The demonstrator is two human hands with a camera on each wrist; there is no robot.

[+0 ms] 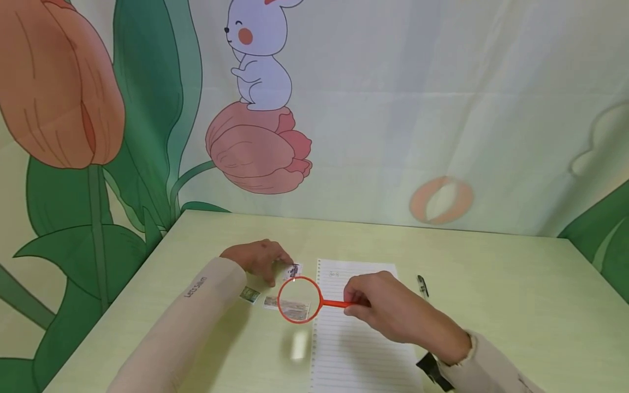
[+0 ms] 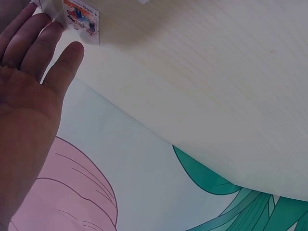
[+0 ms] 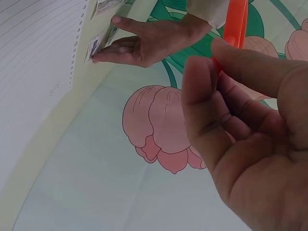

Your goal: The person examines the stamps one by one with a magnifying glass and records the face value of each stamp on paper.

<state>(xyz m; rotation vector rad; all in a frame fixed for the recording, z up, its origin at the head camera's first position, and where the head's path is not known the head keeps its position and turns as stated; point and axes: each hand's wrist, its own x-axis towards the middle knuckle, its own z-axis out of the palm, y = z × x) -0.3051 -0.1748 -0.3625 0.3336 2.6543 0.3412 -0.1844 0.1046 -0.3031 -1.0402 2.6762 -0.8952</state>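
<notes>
My right hand pinches the handle of a red-rimmed magnifying glass between thumb and fingertips. Its round lens hangs over the paper's left edge, and a greyish stamp shows through it. Just left of the rim lies a pale stamp. My left hand reaches over the table, fingertips at the edge of a small stamp with a dark figure; thumb and fingers are apart. In the left wrist view, a colourful stamp sits by those fingertips. A green stamp rests near the left sleeve.
A lined sheet of paper with punched holes and small writing near its top lies under the right hand. Beyond it, to the right, is a black-and-clear pen. A curtain printed with flowers and a rabbit hangs behind the table.
</notes>
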